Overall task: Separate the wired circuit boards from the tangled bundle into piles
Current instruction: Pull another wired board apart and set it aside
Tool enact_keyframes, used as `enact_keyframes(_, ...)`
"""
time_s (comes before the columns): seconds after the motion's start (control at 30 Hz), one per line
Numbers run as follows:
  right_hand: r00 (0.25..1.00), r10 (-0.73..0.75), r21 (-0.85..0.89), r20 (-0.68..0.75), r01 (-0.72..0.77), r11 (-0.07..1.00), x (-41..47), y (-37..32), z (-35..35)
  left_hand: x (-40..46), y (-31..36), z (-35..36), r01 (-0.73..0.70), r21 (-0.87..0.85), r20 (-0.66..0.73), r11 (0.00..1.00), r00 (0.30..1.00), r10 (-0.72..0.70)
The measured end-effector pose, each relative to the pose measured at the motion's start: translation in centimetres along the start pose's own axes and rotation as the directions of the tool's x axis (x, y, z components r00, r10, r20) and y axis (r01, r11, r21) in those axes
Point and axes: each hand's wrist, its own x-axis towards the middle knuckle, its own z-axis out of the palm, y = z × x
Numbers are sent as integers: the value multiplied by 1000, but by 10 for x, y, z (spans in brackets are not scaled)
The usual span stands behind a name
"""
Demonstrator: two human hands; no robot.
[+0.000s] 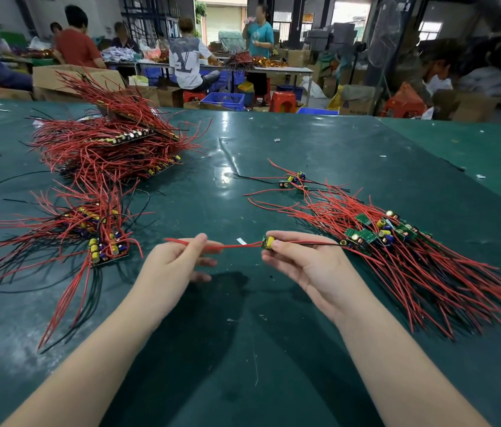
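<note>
From the head camera, both bare forearms reach out over a dark green table (273, 155). The right hand (301, 260) pinches a small circuit board (268, 242) between thumb and fingertips; only its yellow capacitor and a sliver of green show, the rest being covered by the fingers. A red wire (236, 245) runs left from that board to the left hand (175, 263), which pinches it between thumb and forefinger, the wire's end poking out past the thumb. Whether the lower fingers of the left hand are curled tight is hard to make out. Behind the board, red and black leads trail right toward the loose heap of boards (397, 238) lying just beside the right hand, its wires fanning to the frame's right edge, where they are cut off. A few boards (293, 180) lie apart farther back. On the left sit a near pile (101, 238) and, beyond it, a taller stack (113, 143), boards mostly buried under red wire. At the far left edge another clump is barely visible. People at a distant bench (273, 69) are blurred.
</note>
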Motion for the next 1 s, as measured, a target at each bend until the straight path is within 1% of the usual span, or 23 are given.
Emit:
enact_keyframes(0.03,1000,21,38,-6,-21,999,0,-1,0,0,2,0,14,-114,-6,993,1000,-15)
enact_keyframes(0.07,999,47,78,-11,-46,996,0,-2,0,-1,4,-1,15,-191,-2,982,1000,-16)
enact_keyframes(0.2,990,137,223,-28,-127,967,1,-3,1,-1,7,3,-8,-361,44,933,999,25)
enact_keyframes(0.33,982,188,316,-17,-173,933,1,-1,3,-2,7,5,-71,-413,43,908,994,98)
enact_keyframes(0.47,973,228,356,-30,-203,912,1,0,2,-2,7,5,-141,-456,-3,879,988,157)
enact_keyframes(0.57,977,212,331,-31,-190,924,1,2,4,-1,8,4,-177,-489,-52,854,983,174)
enact_keyframes(0.63,981,194,306,-20,-179,935,-1,3,7,-1,8,1,-184,-512,-61,839,982,178)
enact_keyframes(0.7,982,188,302,-17,-174,937,-2,4,9,-1,8,-1,-199,-495,-44,846,978,204)
enact_keyframes(0.77,980,196,323,-27,-177,930,-2,4,10,-3,7,-1,-219,-439,-24,871,972,232)
enact_keyframes(0.87,971,235,393,-46,-199,898,-2,3,9,-3,6,1,-254,-251,-37,934,967,253)
enact_keyframes(0.93,967,252,411,-32,-217,886,-3,4,9,-4,4,3,-226,-179,0,958,973,229)
enact_keyframes(1.0,966,259,394,6,-240,887,-4,6,11,-5,1,6,-183,-150,54,972,980,193)
